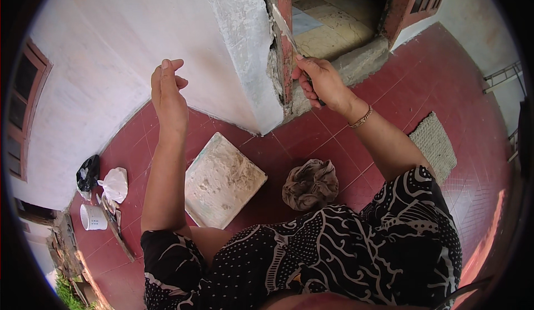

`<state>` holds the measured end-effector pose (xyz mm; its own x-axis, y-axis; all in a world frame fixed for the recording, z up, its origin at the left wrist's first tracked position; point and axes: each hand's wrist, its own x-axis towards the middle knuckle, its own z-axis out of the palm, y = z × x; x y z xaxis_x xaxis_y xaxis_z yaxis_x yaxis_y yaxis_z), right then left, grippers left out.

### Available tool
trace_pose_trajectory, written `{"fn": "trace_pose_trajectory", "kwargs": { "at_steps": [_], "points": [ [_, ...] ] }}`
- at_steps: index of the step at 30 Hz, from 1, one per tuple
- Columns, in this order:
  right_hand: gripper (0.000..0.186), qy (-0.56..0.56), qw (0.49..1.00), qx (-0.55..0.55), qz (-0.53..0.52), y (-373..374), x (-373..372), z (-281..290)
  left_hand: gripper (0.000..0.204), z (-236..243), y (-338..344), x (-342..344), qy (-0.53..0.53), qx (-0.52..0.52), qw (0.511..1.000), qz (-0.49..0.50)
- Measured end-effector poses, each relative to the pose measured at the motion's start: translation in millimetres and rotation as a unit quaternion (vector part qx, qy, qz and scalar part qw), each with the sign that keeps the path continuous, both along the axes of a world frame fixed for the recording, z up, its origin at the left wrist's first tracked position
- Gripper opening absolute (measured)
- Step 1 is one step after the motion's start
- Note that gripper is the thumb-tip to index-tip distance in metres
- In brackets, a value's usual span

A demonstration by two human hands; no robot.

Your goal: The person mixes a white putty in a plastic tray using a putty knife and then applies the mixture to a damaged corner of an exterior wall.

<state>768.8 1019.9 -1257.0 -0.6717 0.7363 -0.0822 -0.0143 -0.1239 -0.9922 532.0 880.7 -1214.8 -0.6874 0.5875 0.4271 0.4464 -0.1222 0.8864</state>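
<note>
1. Head view, the work: I judge the step in hand to be spreading filler on, or scraping, the broken wall edge (pixel 272 68) beside the red-brown door frame (pixel 287 73). The scraper (pixel 286 31) is up at that edge, blade angled up and leftward; whether it touches, I cannot tell.

2. Head view, hands: my two hands are well apart. The right hand (pixel 322 83) is closed around the scraper's dark handle. The left hand (pixel 168 104) is raised, fingers loosely extended, with nothing visible in its grasp; its gap from the white wall (pixel 128 48) is unclear to me.

3. Head view, next move: I think it calls for laying the blade flat to the rough strip and drawing it along with even pressure. For more material, I would dip to the pale tray (pixel 236 207) on the floor between my forearms, smeared with a lumpy paste.

4. Head view, edges and room: the projecting white corner limits swings leftward; the frame and the raised sill (pixel 361 60) crowd the right hand. Below, red tile (pixel 384 124) leaves a lane between the tray and the crumpled cloth (pixel 310 185). The woven mat (pixel 435 146) lies beyond my right forearm.
</note>
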Motion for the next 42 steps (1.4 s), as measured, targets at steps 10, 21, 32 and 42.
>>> {"fn": "trace_pose_trajectory", "kwargs": {
  "at_steps": [10, 21, 32, 42],
  "points": [
    [0.046, -0.021, 0.993, 0.089, -0.067, 1.5, -33.3, -19.6, 0.051, 5.6, -18.7, 8.2, 0.009, 0.006, 1.000, -0.004],
    [0.048, -0.096, 0.993, -0.040, 0.055, -19.3, 38.5, -12.5, 0.053, 3.2, -18.6, 25.9, 0.034, 0.001, 0.999, -0.007],
    [0.046, 0.016, 1.000, -0.012, -0.016, 3.5, 23.3, -13.4, 0.054, 2.8, -7.5, 75.1, 0.021, -0.003, 0.999, -0.029],
    [0.050, -0.103, 0.994, 0.044, 0.012, -14.4, 55.2, -17.0, 0.054, -0.4, -9.5, 58.0, 0.018, -0.001, 1.000, -0.012]
  ]
}}
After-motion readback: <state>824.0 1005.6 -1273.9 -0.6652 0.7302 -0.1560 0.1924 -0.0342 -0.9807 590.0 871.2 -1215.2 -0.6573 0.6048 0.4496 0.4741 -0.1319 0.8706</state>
